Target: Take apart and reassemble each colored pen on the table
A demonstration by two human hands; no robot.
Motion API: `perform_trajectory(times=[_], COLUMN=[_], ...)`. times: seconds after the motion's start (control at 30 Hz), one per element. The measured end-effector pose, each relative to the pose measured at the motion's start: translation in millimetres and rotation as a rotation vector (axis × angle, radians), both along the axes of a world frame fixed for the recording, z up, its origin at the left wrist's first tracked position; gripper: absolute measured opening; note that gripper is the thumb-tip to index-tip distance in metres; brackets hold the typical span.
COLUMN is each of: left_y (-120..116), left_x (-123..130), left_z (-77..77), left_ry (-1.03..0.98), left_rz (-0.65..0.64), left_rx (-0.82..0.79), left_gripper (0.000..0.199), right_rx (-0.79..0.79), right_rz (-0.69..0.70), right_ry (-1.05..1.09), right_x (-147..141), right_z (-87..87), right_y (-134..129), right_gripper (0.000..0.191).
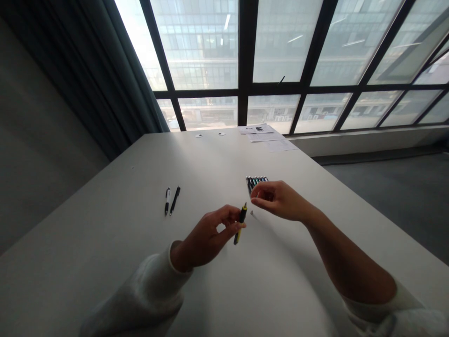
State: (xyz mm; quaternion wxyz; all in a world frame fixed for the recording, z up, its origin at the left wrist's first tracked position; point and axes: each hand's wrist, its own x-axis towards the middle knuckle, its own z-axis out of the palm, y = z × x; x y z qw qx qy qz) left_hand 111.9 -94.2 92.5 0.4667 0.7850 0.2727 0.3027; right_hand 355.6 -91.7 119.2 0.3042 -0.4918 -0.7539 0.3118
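A yellow and black pen (pixel 240 223) is pinched between the thumb and fingers of my left hand (pixel 212 234), its point tilted up and slightly to the right. Just right of that point is my right hand (pixel 277 200), apart from the pen. Its thumb and forefinger come close together at the tips; whether something tiny is between them cannot be made out. A small pale and dark piece (pixel 251 213) shows below those fingertips, seemingly on the table. Behind the right hand lies a row of several pens (pixel 257 179), partly covered by it.
On the white table (pixel 105 224), a white and black pen (pixel 167 201) and a black pen (pixel 175 201) lie to the left. Paper sheets (pixel 264 136) and two small white discs (pixel 199 135) rest at the far edge. Beyond are windows and a dark curtain (pixel 115 84).
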Motion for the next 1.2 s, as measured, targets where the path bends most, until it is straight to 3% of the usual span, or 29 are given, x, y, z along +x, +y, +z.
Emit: perform_trajectory(times=[0.1, 0.17, 0.27, 0.4, 0.57, 0.7, 0.83, 0.97, 1.03, 1.13, 1.2], left_y=[0.9, 1.1, 0.8, -0.6, -0.4, 0.8, 1.5, 2.0, 1.9, 0.9, 0.1], left_x=[0.3, 0.4, 0.3, 0.3, 0.3, -0.5, -0.7, -0.6, -0.6, -0.6, -0.3], left_z=[-1.6, -1.8, -1.1, 0.4, 1.2, -0.1, -1.3, -1.2, -0.9, 0.0, 1.0], left_ry=[-0.006, -0.009, -0.003, 0.002, -0.002, -0.009, 0.001, 0.021, 0.034, 0.046, 0.045], left_rz=[-0.004, -0.006, 0.000, 0.006, 0.010, 0.014, 0.021, 0.022, 0.023, 0.051, 0.057], left_rx=[-0.009, -0.012, -0.010, -0.018, -0.016, -0.016, -0.018, -0.023, -0.015, 0.011, 0.019], left_gripper=[0.023, 0.023, 0.024, 0.024, 0.024, 0.024, 0.025, 0.024, 0.022, 0.018, 0.017], right_rx=[-0.022, -0.076, -0.109, -0.107, -0.102, -0.081, -0.074, -0.100, -0.103, -0.132, -0.173], right_rz=[-0.026, -0.016, 0.021, 0.039, 0.030, -0.024, -0.057, -0.019, 0.021, 0.115, 0.162], right_ry=[-0.398, -0.537, -0.611, -0.626, -0.611, -0.591, -0.564, -0.534, -0.507, -0.316, 0.078], right_x=[0.3, -1.5, -4.1, -6.4, -4.5, -0.1, -2.0, -6.9, -6.2, 0.5, 7.0], right_z=[-22.2, -38.4, -58.4, -70.8, -66.0, -61.2, -68.2, -73.1, -66.1, -41.0, -18.9], right_y=[10.1, 15.6, 22.4, 26.9, 24.9, 25.3, 28.2, 29.8, 28.4, 21.7, 14.0], right_gripper=[0.025, 0.035, 0.036, 0.018, 0.003, 0.012, 0.028, 0.009, 0.008, 0.015, 0.022])
